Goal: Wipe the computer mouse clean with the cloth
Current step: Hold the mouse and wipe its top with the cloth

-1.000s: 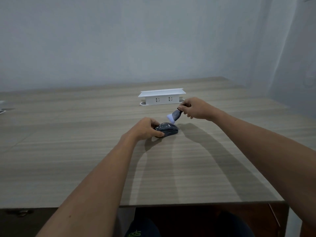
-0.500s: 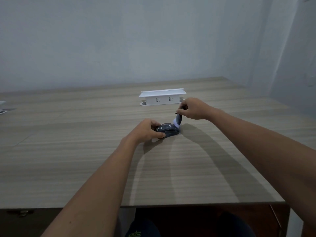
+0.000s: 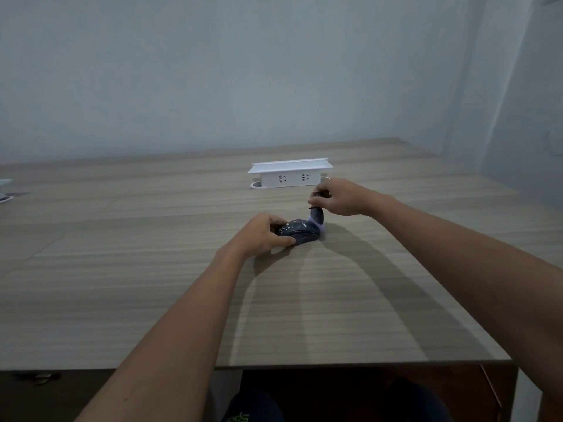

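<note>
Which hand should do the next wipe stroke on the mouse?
Right. The right hand already pinches the cleaning tool, whose pale tip touches the far end of the mouse. The left hand grips the mouse's near side on the table, probably steadying it.

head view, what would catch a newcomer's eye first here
Two bare arms reach to the middle of the wooden table, where the left hand grips a dark mouse. The right hand pinches a small dark brush-like tool with a pale tip at the mouse's far end. Just behind them stands a white socket box.
</note>
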A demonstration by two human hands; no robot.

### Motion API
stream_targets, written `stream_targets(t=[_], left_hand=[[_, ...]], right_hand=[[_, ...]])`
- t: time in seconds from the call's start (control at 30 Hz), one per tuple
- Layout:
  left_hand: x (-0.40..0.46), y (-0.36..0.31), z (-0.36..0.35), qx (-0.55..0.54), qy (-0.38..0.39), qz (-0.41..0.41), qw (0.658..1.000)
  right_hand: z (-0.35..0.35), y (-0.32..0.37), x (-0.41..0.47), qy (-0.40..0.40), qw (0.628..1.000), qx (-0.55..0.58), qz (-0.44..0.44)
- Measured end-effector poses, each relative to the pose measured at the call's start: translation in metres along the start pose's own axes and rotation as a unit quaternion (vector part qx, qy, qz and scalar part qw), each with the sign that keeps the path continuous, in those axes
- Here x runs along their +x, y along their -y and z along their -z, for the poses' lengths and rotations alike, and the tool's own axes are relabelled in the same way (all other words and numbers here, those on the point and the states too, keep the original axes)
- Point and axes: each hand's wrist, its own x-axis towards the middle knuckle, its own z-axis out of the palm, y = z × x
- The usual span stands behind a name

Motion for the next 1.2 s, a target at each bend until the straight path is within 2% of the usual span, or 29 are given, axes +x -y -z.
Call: stream_targets(t=[0.2, 0.33, 0.43, 0.63, 0.8, 0.93, 1.07, 1.2], left_hand=[[-0.001, 0.000, 0.000, 0.012, -0.003, -0.008, 1.000], [0.000, 0.001, 0.000, 0.009, -0.009, -0.012, 1.000], [-0.001, 0.001, -0.001, 0.010, -0.011, -0.012, 1.000], [-0.004, 0.000, -0.002, 0.011, -0.018, -0.007, 1.000], [-0.004, -0.003, -0.001, 0.008, -0.014, 0.000, 1.000], [-0.004, -0.003, -0.001, 0.007, -0.013, 0.003, 1.000], [-0.005, -0.003, 0.000, 0.004, -0.010, 0.005, 1.000], [-0.005, -0.007, 0.000, 0.005, -0.012, 0.008, 1.000]], right_hand=[[0.002, 0.000, 0.001, -0.024, 0.991, 0.127, -0.015], [0.002, -0.005, -0.001, -0.017, 1.000, 0.007, -0.002], [0.002, 0.001, 0.003, -0.022, 0.999, -0.027, 0.002], [-0.005, 0.017, 0.013, -0.036, 0.999, -0.017, 0.001], [-0.001, 0.007, 0.006, 0.012, 0.996, -0.080, -0.028], [-0.001, 0.009, 0.005, -0.007, 0.999, -0.042, -0.020], [0.001, 0.014, 0.003, -0.017, 0.999, 0.047, -0.021], [0.001, 0.008, -0.002, 0.000, 0.999, -0.041, -0.027]])
